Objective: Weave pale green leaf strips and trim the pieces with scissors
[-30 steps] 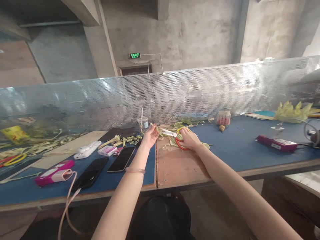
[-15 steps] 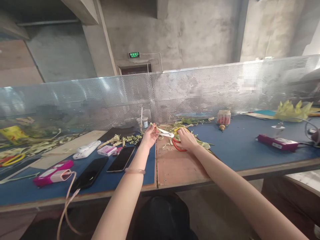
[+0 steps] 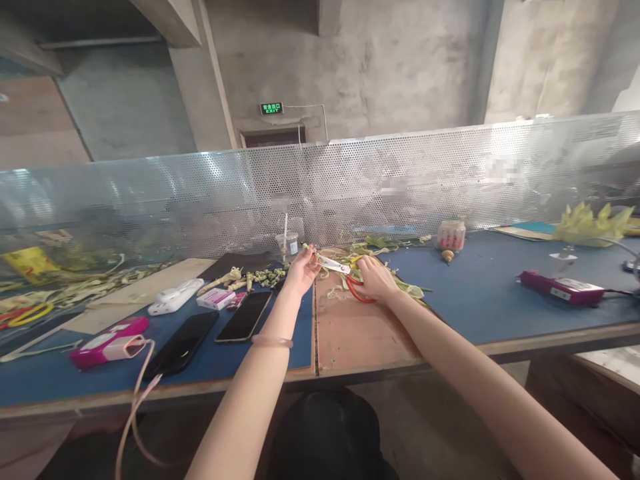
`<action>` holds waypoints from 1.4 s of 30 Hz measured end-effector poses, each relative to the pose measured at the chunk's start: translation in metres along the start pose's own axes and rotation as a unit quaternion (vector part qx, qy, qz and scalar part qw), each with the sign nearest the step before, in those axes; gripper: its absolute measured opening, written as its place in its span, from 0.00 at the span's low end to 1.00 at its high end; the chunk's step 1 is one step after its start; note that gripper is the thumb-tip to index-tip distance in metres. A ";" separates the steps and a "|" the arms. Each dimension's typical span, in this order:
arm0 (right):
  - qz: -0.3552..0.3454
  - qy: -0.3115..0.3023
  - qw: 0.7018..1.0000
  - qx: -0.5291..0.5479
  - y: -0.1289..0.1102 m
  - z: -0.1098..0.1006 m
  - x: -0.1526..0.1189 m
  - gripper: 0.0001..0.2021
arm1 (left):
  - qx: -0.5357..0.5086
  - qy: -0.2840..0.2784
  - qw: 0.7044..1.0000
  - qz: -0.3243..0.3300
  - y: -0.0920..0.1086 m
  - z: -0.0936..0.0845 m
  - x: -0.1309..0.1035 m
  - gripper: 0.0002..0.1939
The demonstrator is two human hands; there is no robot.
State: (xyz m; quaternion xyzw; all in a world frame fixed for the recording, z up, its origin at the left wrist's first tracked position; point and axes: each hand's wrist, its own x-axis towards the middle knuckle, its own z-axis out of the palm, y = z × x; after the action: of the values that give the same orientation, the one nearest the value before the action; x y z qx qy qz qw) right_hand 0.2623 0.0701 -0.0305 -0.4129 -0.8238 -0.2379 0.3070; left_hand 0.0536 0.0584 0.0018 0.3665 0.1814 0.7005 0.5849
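Observation:
My left hand (image 3: 301, 272) is closed in a pinch around a small greenish plant piece (image 3: 307, 247), whose tip pokes out above the fingers; the rest is hidden. Wrapped round the red and yellow handles of a pair of scissors (image 3: 341, 267) is my right hand (image 3: 377, 279). The scissor blades point left, nearly together, with their tips beside my left fingers. Cut leaves and pale peelings (image 3: 337, 288) lie beneath and behind both hands on a brown board (image 3: 360, 333). To the left of my left hand sits a pile of knobbly green plant pieces (image 3: 263, 278).
Two dark phones (image 3: 244, 317), a white power strip (image 3: 175, 297), a small pink box (image 3: 216, 299) and a magenta device (image 3: 110, 341) lie at left. A plastic cup with a straw (image 3: 287, 247) stands behind. A jar (image 3: 451, 237) and another magenta device (image 3: 560, 288) are at right. A perforated metal screen (image 3: 350, 187) borders the back.
The scissor blades, spread apart before, have come nearly together near my left fingers. Both hands stay in almost the same place; the whole view has shifted slightly.

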 end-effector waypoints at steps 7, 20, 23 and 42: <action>0.004 -0.006 1.000 0.000 -0.001 0.001 -0.001 0.19 | 0.003 -0.018 1.000 0.004 -0.002 -0.002 0.002 0.07; 0.014 -0.009 1.000 -0.005 -0.003 -0.002 0.000 0.20 | 0.001 -0.018 1.000 0.014 -0.002 -0.003 0.003 0.06; 0.021 -0.006 1.000 -0.005 -0.003 -0.002 0.000 0.19 | -0.001 -0.011 1.000 0.011 -0.002 -0.003 0.003 0.06; 0.026 0.008 0.999 -0.031 0.002 0.005 0.001 0.19 | 0.006 -0.010 1.000 0.005 -0.003 -0.004 0.002 0.06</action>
State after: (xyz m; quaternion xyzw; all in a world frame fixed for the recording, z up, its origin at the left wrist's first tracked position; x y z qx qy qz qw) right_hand 0.2622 0.0754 -0.0334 -0.4417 -0.8026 -0.2584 0.3065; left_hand 0.0526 0.0614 -0.0019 0.3778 0.1776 0.6987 0.5811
